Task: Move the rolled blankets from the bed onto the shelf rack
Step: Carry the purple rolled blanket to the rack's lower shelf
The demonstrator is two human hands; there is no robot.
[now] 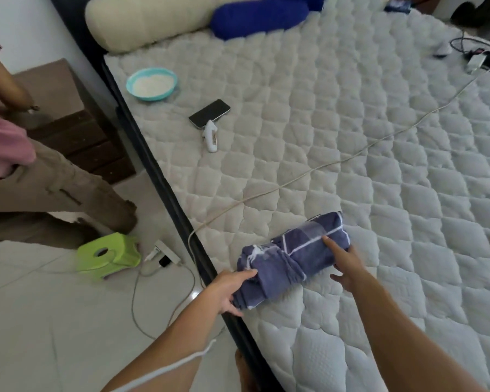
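A rolled blue-purple blanket (292, 256) with white stripes lies on the quilted white bed (351, 137), close to its near left edge. My left hand (229, 290) grips the roll's left end, fingers curled around the cloth. My right hand (344, 264) holds the right end, forefinger laid along the top and thumb underneath. The shelf rack is out of sight.
On the bed lie a teal bowl (152, 84), a black phone (209, 112), a white handheld device (210, 136), a long cable (294, 179), and cream (153, 18) and blue (258, 17) bolsters. A person (26, 165) stands at left by a green stool (108, 257) and power strip (164, 254).
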